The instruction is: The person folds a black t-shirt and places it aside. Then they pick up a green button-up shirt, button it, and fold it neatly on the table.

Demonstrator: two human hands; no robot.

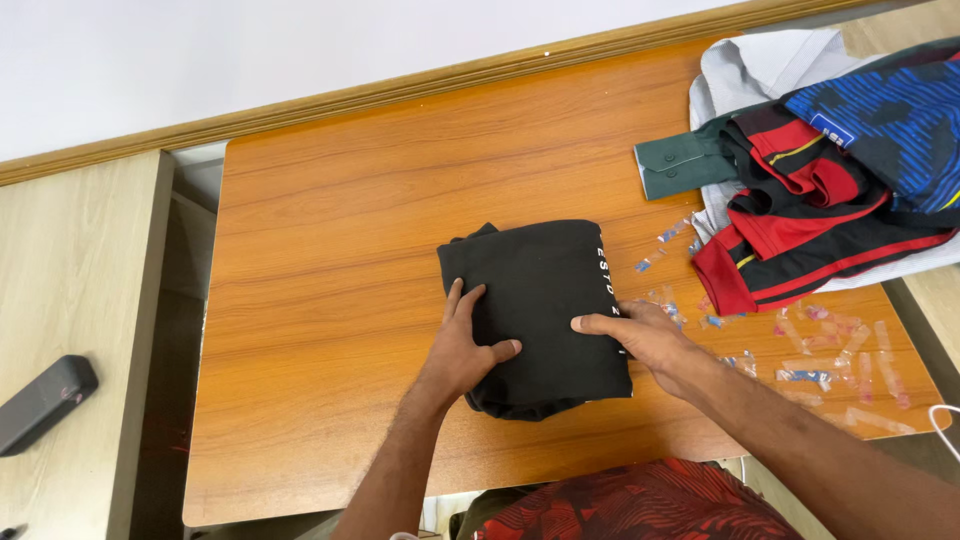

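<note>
1. Orange-brown wood-grain laminate table fills my view, set against a white wall with a wooden trim strip along its far edge; a pale wood surface stands to the left of it.
2. Nearest me, red patterned cloth shows at the bottom edge, below the table.
3. I see my left hand lying flat on the left edge of a folded black cotton garment, fingers spread and thumb pointing across the fabric; it presses rather than grips.
4. My right hand rests on the garment's right edge, index finger stretched onto the cloth, palm down, nothing enclosed in it.
5. That black garment sits at the middle of the table, folded into a compact rectangle with white lettering along its right side. I judge the fold close to finished: the edges are mostly square, though a rumpled bulge shows at the near-left corner and a small flap pokes out at the far-left corner.
6. Just beside my right hand, scraps of clear tape are stuck across the tabletop.
7. Farther off, at the right corner, an unfolded heap of clothes in red, black, blue, green and white lies well apart; I judge these are left to do.
8. On the pale surface far left lies a dark oblong device.
</note>
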